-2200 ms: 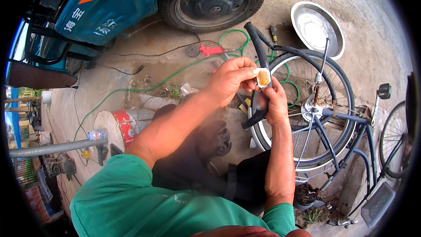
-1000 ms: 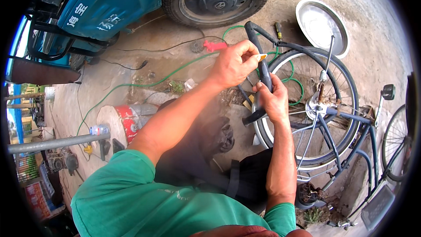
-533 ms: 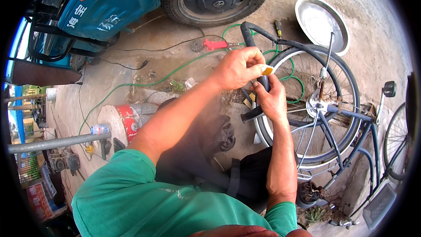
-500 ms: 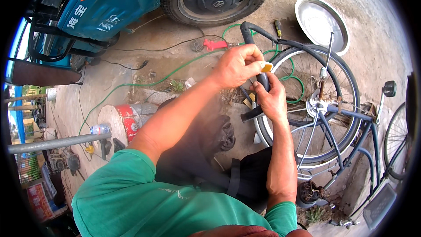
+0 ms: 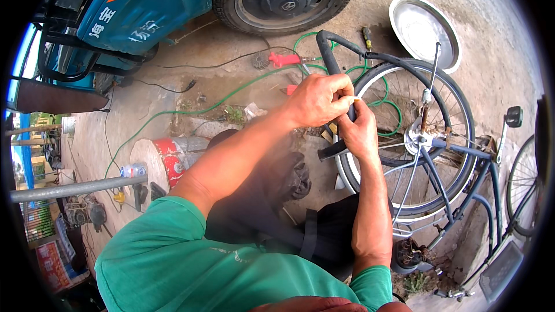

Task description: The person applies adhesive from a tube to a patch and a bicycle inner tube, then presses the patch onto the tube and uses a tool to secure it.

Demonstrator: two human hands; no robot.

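A dark inner tube is pulled partly out of a bicycle wheel and runs down to my hands. My left hand is closed, with thumb and finger pinching a small pale piece like a patch at the tube. Close against it, my right hand grips the tube with its fingers curled round it. The fingertips of both hands meet there, and the stretch of tube between them is mostly hidden.
A green hose and dark cables cross the ground. Beyond my hands lie a red power tool and a screwdriver. A metal basin stands at far right. A blue vehicle fills the far left; a red-and-white drum stands nearer.
The yellow face of the small piece no longer shows; only a pale edge does. My left hand has shifted slightly down and right, nearer my right fingers.
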